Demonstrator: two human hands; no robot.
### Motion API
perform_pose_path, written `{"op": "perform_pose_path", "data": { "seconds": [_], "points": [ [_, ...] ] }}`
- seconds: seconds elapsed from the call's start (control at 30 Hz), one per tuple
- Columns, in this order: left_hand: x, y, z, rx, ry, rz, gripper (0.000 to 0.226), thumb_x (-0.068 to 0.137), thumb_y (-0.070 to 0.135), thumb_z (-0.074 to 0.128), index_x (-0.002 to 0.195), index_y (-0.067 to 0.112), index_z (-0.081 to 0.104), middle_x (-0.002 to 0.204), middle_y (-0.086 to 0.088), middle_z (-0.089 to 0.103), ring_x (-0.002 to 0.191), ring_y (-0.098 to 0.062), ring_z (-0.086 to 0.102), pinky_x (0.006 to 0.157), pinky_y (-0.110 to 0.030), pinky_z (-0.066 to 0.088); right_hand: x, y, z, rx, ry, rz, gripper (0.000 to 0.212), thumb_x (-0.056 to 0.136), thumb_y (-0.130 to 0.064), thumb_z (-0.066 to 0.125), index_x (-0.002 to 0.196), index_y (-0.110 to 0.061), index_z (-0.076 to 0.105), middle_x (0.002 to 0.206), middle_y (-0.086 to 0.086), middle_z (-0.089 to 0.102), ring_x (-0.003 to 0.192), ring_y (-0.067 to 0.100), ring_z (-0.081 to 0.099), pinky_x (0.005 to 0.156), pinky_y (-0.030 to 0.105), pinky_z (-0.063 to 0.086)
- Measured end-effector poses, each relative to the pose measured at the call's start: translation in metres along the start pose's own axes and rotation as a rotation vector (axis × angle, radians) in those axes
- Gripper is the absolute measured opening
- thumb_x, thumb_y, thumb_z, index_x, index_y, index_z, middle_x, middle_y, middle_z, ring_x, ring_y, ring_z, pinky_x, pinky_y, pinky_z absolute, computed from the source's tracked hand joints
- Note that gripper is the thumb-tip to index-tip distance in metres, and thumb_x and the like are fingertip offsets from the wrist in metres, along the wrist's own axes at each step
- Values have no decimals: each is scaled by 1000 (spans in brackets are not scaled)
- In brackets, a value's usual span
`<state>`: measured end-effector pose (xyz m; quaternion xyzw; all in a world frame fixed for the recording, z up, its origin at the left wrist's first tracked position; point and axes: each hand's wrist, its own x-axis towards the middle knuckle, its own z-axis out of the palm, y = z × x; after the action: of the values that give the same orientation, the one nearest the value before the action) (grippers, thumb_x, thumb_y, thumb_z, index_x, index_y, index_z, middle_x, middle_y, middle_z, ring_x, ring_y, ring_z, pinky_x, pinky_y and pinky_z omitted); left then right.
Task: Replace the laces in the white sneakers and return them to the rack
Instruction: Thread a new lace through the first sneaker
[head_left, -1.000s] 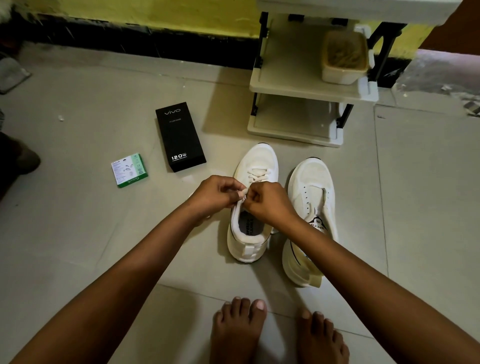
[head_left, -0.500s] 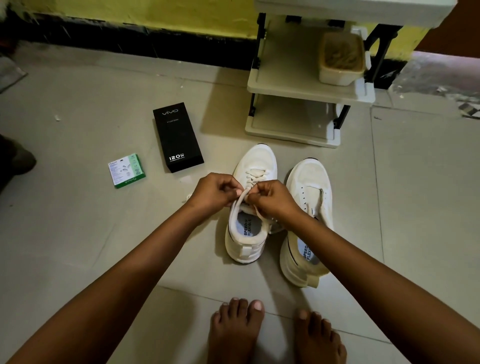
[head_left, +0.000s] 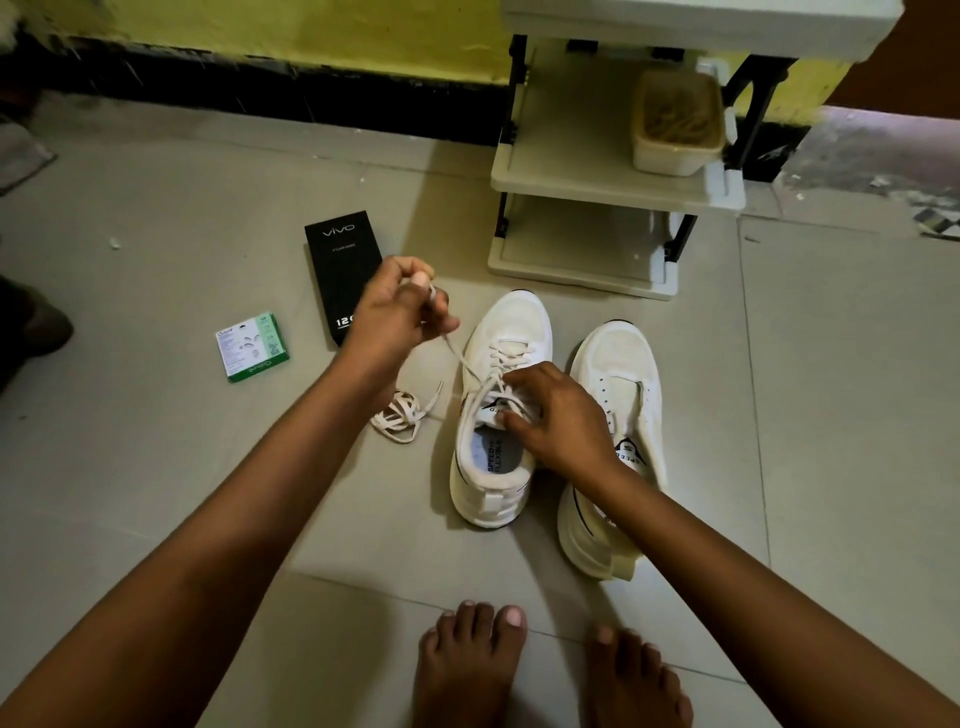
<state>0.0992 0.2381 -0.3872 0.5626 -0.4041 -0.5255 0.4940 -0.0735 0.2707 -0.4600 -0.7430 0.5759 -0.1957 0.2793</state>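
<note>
Now the left hand (head_left: 397, 306) pinches the cream flat lace (head_left: 457, 358), stretched toward ten o'clock; the right hand (head_left: 558, 415) grips the laced white sneaker's (head_left: 498, 415) tongue.

Two white sneakers side by side on the floor before the rack (head_left: 613, 176), left sneaker (head_left: 498, 415) partly laced, its lace (head_left: 457, 358) drawn taut leftward, right sneaker (head_left: 618, 441) unlaced, loose lace (head_left: 402, 418) bunched beside

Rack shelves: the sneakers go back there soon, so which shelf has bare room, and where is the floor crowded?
The rack bottom shelf looks bare; the middle shelf is free left of the tub. Floor right of the right sneaker is open. Crowded: left of the left sneaker, with the loose lace, black box, green box.
</note>
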Motion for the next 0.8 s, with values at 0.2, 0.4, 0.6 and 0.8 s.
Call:
{"op": "perform_pose_path", "data": {
  "seconds": [0.2,0.4,0.6,0.8],
  "points": [
    [-8,-51,3,1120,-301,59,23,96,29,47,104,11,59,91,-4,47,88,-19,48,77,-29,36,1,3,1,133,-8,55,49,76,-28,76,118,-8,59,114,8,58,104,22,59,89,35,47],
    [-12,-31,5,481,-318,-124,22,96,13,47,75,14,52,67,2,55,63,-11,48,63,-26,37,2,2,-1,161,-25,79,49,75,-31,77,115,-10,60,114,5,60,102,18,59,83,24,43],
    [9,25,-24,-319,-69,-101,22,94,16,45,73,17,50,57,10,50,42,-1,36,58,-21,46,1,5,-1,136,-19,71,49,75,-33,76,116,-11,60,112,3,59,97,15,57,70,18,33],
    [-1,-30,-18,837,-241,-30,5,94,28,53,98,29,51,64,4,50,58,-12,47,59,-26,38,0,4,-3,164,-29,68,49,74,-31,78,115,-11,61,112,3,60,92,7,53,71,16,33]
  ]
}}
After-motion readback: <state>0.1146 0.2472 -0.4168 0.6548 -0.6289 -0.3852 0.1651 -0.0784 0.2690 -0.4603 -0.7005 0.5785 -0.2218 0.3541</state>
